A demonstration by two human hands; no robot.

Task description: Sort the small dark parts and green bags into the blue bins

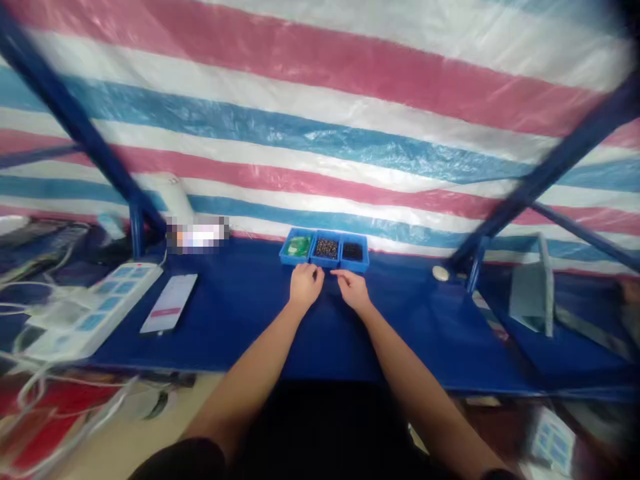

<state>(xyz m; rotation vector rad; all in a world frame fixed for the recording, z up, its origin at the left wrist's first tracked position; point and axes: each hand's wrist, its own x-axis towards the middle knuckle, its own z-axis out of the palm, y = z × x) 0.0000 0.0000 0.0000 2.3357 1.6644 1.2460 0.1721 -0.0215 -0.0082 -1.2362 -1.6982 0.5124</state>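
- The left hand (306,288) is over the blue surface (325,333), fingers curled inward with a small gap showing by the thumb; whether they grip something tiny is too blurred to tell.
- The right hand (354,292) faces it just to the right, its forefinger stretched toward the left hand's fingers; how its fingertips meet, and whether anything is between them, cannot be made out.
- The two hands are near each other, with a narrow gap between their fingertips.
- Just beyond the fingers, three blue trays (325,263) stand side by side in a row.
- Beyond the left hand's fingers, the left tray bears a green item (299,247).
- Ahead of the gap between the hands, the middle tray holds small speckled pieces (327,249), dark and tan.
- Beyond the right hand's fingers, the right tray holds black contents (353,252).
- Well left of the fingers lie a phone (170,303) and, farther out, a white power strip (107,307).
- Well right of them lies a pale round object (441,273).
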